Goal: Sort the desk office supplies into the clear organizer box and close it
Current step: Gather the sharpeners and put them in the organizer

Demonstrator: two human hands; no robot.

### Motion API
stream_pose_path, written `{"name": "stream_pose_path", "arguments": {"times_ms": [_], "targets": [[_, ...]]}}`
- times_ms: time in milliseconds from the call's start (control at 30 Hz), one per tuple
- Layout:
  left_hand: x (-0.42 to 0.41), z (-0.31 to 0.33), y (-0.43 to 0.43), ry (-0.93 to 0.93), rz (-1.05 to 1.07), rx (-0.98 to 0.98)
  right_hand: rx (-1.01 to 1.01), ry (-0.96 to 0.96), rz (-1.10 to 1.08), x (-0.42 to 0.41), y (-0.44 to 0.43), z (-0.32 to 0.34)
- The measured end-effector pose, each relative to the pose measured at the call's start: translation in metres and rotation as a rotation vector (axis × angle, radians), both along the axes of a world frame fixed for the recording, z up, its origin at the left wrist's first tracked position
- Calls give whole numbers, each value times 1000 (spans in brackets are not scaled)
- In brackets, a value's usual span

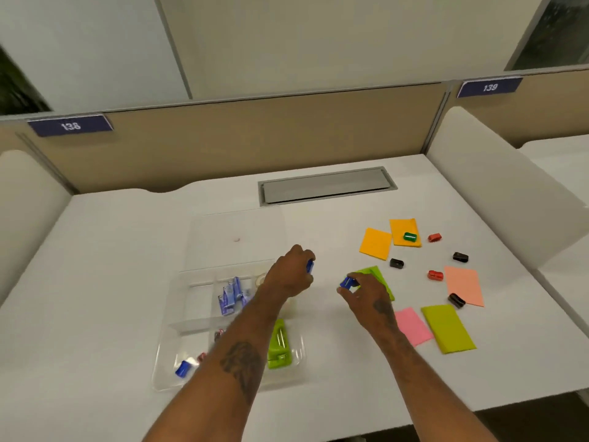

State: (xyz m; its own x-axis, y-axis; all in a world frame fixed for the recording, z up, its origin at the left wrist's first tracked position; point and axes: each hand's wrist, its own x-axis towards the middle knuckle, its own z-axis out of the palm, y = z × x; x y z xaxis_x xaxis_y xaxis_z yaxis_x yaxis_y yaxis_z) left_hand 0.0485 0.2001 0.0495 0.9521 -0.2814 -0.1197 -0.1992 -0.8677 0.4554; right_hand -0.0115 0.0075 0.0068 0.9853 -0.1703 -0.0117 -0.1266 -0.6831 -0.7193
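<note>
The clear organizer box (178,317) lies open on the white desk, its lid (236,237) flat behind it. Inside are blue packets (230,295), a blue sharpener (183,368), a green stapler (279,344) and a tape roll (262,279). My left hand (291,275) grips a small blue sharpener (309,267) just right of the box. My right hand (363,290) pinches another blue sharpener (347,282) above a green sticky pad (377,275).
Loose on the desk to the right lie orange (376,243), pink (412,325), salmon (465,285) and green (447,328) sticky pads, plus black (396,263), red (435,275) and green (410,237) sharpeners. A grey cable hatch (325,188) sits at the back. Divider panels flank the desk.
</note>
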Motion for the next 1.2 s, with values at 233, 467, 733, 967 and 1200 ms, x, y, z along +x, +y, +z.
{"name": "stream_pose_path", "arguments": {"times_ms": [233,467,733,967,1200], "targets": [[-67,16,142,35,151,11,11,-7,234,-29,127,9],[-144,11,236,100,268,57,-16,-18,442,-61,223,20],[-187,-7,262,151,289,80,-198,51,606,-86,268,21],[-191,-13,265,93,292,61,-212,35,560,-93,260,18],[-173,-14,244,-47,215,121,-298,-60,394,-86,214,18]]}}
